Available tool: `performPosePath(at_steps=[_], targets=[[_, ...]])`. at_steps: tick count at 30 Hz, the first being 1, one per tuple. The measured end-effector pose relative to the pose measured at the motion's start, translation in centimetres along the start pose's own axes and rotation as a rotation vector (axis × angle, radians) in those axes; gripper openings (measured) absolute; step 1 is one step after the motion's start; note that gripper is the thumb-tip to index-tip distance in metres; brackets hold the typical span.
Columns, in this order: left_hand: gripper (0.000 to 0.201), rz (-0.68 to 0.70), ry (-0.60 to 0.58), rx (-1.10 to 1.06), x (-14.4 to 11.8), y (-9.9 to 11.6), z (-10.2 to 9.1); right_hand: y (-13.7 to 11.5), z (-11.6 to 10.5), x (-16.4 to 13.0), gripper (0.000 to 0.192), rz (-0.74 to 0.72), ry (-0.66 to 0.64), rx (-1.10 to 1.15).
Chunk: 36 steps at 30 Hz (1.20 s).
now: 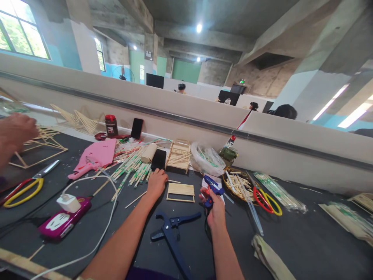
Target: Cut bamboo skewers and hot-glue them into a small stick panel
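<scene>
My left hand [157, 182] is closed on the table's far side, fingers curled, with a short wooden stick [174, 181] poking out at its fingertips. In my right hand [216, 206] is a blue hot glue gun [213, 185], gripped by its handle. Between the hands lies a small rectangular panel of wooden sticks [180, 191] on a stick frame. Just behind it stands a little stick-built chair-like model [178, 155]. A dark blue pipe cutter [171, 233] rests open in front of me. Another wooden stick [135, 199] lies by my left wrist.
A basket of cut sticks [237, 182], red-yellow scissors [266, 200] and packaged chopsticks [279, 190] lie right. Left are a purple power strip [65, 217] with a white cable, a pink glue gun [87, 165] and another person's hand [17, 132]. A partition [175, 112] runs behind.
</scene>
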<state>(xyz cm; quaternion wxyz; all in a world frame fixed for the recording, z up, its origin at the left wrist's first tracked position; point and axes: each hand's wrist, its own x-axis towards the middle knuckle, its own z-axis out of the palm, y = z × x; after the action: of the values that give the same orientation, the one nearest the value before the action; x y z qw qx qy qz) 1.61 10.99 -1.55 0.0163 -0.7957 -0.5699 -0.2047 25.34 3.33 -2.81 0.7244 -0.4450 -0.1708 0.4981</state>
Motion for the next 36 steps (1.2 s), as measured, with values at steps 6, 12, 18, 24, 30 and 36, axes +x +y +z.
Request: performPosePath(at_steps=[6, 12, 18, 24, 30, 36], targets=[[0.013, 0.092, -0.071, -0.174, -1.1, 2.8, -2.1, 0.1, -0.1, 0.2, 0.035, 0.008, -0.003, -0.001], [0.014, 0.229, -0.257, -0.099, -2.3, 5.2, -1.0, 0.1, -0.2, 0.3, 0.036, 0.028, -0.007, -0.02], [0.014, 0.225, -0.219, -0.066, -2.2, 4.9, -0.2, 0.0, 0.1, -0.2, 0.036, 0.013, -0.019, -0.07], [0.012, 0.249, -0.2, -0.048, -2.2, 5.3, -0.2, -0.1, 0.5, -0.4, 0.039, 0.028, -0.008, -0.087], [0.012, 0.249, -0.207, -0.054, -2.1, 5.3, -0.2, 0.1, 0.8, -0.4, 0.039, 0.042, -0.002, -0.056], [0.011, 0.227, -0.188, -0.096, -2.1, 5.2, 0.1, 0.1, 0.9, -0.5, 0.038, 0.044, -0.017, -0.045]])
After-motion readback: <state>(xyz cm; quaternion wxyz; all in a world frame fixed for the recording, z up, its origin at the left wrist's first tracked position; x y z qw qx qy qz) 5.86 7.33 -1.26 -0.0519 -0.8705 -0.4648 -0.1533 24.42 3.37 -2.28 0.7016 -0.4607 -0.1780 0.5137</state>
